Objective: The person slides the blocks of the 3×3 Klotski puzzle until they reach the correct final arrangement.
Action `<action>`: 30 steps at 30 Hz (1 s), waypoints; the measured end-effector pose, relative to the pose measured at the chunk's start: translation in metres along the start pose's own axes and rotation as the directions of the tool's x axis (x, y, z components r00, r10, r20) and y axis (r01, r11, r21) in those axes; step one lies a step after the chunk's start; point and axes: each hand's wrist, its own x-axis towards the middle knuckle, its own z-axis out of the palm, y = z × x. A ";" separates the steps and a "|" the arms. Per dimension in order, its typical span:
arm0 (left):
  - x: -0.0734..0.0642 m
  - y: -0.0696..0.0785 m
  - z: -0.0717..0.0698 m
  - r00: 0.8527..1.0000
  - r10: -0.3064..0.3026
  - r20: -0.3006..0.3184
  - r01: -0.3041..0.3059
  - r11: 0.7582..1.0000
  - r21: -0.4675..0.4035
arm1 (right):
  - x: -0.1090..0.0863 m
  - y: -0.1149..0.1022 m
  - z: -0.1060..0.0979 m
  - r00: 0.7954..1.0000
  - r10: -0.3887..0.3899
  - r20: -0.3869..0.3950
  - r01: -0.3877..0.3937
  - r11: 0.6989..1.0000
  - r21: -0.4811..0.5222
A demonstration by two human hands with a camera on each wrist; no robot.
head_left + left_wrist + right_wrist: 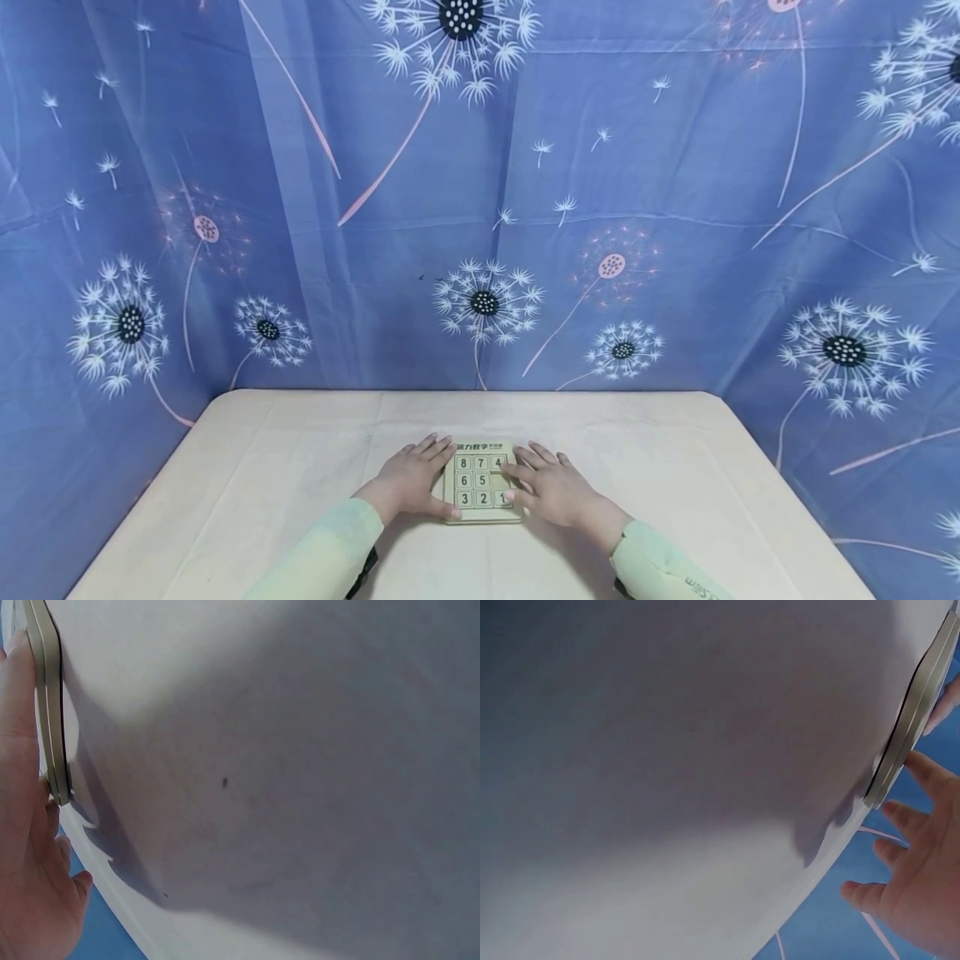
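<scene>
A pale sliding number puzzle (468, 520) lies flat on the table, dark lettering along its far edge. Its tiles read 8, 7, 4 in the far row, 6, 5 in the middle and 3, 2, 1 in the near row. A gap shows right of the 5. My left hand (411, 479) holds the board's left side, thumb at the near left corner and fingers by the far left corner. From the right, my right hand (558, 490) reaches over the edge with extended fingers. Its index fingertip touches by the 4 tile (497, 462); its thumb partly covers the 1 tile (502, 498).
A cream-covered table (300, 450) spreads around the puzzle. Blue cloth (390, 325) with dandelion prints hangs behind the table and along both sides. Light green sleeves (322, 542) cover both forearms.
</scene>
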 end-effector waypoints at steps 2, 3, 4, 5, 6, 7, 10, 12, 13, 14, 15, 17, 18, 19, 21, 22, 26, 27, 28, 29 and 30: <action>0.000 0.000 0.000 1.000 -0.002 0.003 0.002 1.000 -0.004 | 0.000 0.000 -0.001 1.000 -0.004 0.001 0.004 1.000 0.009; 0.000 0.000 0.000 1.000 -0.003 0.004 0.003 1.000 -0.007 | 0.000 0.000 -0.001 1.000 -0.008 0.000 0.008 1.000 0.014; 0.000 0.001 0.000 1.000 -0.004 0.004 0.004 1.000 -0.010 | 0.000 -0.001 -0.002 1.000 -0.012 -0.004 0.012 1.000 0.016; 0.000 0.001 0.000 1.000 -0.005 0.005 0.005 1.000 -0.014 | 0.000 -0.001 -0.002 1.000 -0.017 -0.008 0.017 1.000 0.018; -0.001 0.001 -0.001 1.000 -0.007 0.005 0.007 1.000 -0.017 | 0.000 -0.001 -0.003 1.000 -0.023 -0.014 0.024 1.000 0.019; -0.001 0.001 -0.001 1.000 -0.008 0.005 0.008 1.000 -0.021 | 0.000 -0.001 -0.004 0.999 -0.028 -0.020 0.029 0.999 0.025; 0.000 0.000 -0.001 1.000 -0.010 0.005 0.010 1.000 -0.025 | -0.003 -0.001 -0.004 0.998 -0.046 -0.036 0.047 0.999 0.024; 0.000 -0.001 0.000 1.000 -0.012 0.005 0.012 1.000 -0.024 | -0.006 0.000 -0.003 0.997 -0.057 -0.042 0.058 0.998 0.017; 0.000 -0.001 0.001 1.000 -0.012 0.006 0.012 1.000 -0.022 | -0.008 0.000 -0.003 0.997 -0.063 -0.044 0.064 0.998 0.013; 0.000 -0.001 0.001 1.000 -0.012 0.005 0.012 1.000 -0.019 | -0.010 0.001 -0.002 0.996 -0.070 -0.046 0.070 0.998 0.003; 0.000 -0.002 0.002 1.000 -0.010 0.005 0.010 1.000 -0.017 | -0.012 0.001 -0.001 0.996 -0.076 -0.049 0.076 0.997 -0.004; 0.001 -0.003 0.003 1.000 -0.008 0.002 0.008 1.000 -0.017 | -0.016 0.000 0.001 0.995 -0.084 -0.052 0.083 0.996 -0.022; 0.001 -0.003 0.003 1.000 -0.006 -0.001 0.006 1.000 -0.016 | -0.018 0.000 0.001 0.995 -0.087 -0.052 0.085 0.996 -0.030; 0.001 -0.003 0.003 1.000 -0.006 -0.002 0.006 1.000 -0.015 | -0.020 0.000 0.001 0.995 -0.090 -0.053 0.088 0.995 -0.039; 0.001 -0.003 0.003 1.000 -0.003 -0.004 0.003 1.000 -0.015 | -0.025 -0.001 0.002 0.994 -0.094 -0.051 0.091 0.994 -0.057; 0.001 -0.003 0.003 1.000 -0.003 -0.005 0.003 1.000 -0.014 | -0.027 -0.002 0.002 0.994 -0.095 -0.048 0.092 0.994 -0.064; 0.001 -0.002 0.002 1.000 0.005 -0.010 -0.005 1.000 -0.017 | -0.034 -0.006 0.003 0.995 -0.093 -0.035 0.090 0.993 -0.075; 0.000 -0.002 0.002 1.000 0.008 -0.013 -0.008 1.000 -0.017 | -0.035 -0.007 0.003 0.995 -0.092 -0.030 0.089 0.993 -0.077; 0.000 -0.001 0.002 1.000 0.009 -0.015 -0.009 1.000 -0.019 | -0.036 -0.008 0.004 0.996 -0.091 -0.026 0.089 0.993 -0.078; 0.000 -0.001 0.002 1.000 0.011 -0.017 -0.011 1.000 -0.021 | -0.038 -0.009 0.004 0.996 -0.092 -0.022 0.089 0.993 -0.082; 0.000 -0.001 0.002 1.000 0.012 -0.018 -0.013 1.000 -0.021 | -0.039 -0.010 0.005 0.996 -0.092 -0.020 0.090 0.992 -0.087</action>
